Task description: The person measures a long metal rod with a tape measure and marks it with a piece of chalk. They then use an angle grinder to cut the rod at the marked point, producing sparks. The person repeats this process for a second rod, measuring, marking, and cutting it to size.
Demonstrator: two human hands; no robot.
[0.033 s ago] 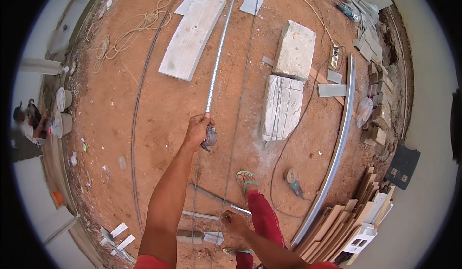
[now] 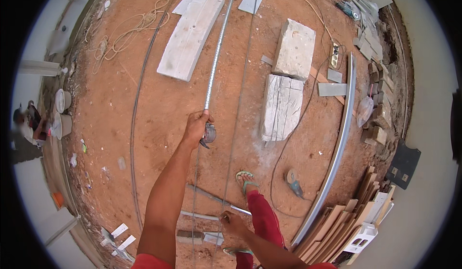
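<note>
My left hand (image 2: 196,128) is closed around a tape measure, whose dark case (image 2: 209,133) shows at the right of the fingers. From that hand the pulled-out blade (image 2: 215,62) runs straight away from me to the top edge of the view. My right hand (image 2: 233,222) is lower down, in front of my leg, with its fingers curled. Whatever lies in those fingers, if anything, is too small to make out. A thin dark rod or cable (image 2: 235,119) runs lengthwise to the right of the blade and passes close to the right hand.
Two pale blocks (image 2: 281,107) and a long pale slab (image 2: 190,38) rest on the dirt. An angle grinder (image 2: 294,184) lies right of my foot. A long metal channel (image 2: 332,168), stacked wooden boards (image 2: 332,225) and rope (image 2: 127,38) are around. A person (image 2: 31,122) is far left.
My left hand and the tape measure have shifted very slightly up and left. The right hand looks the same.
</note>
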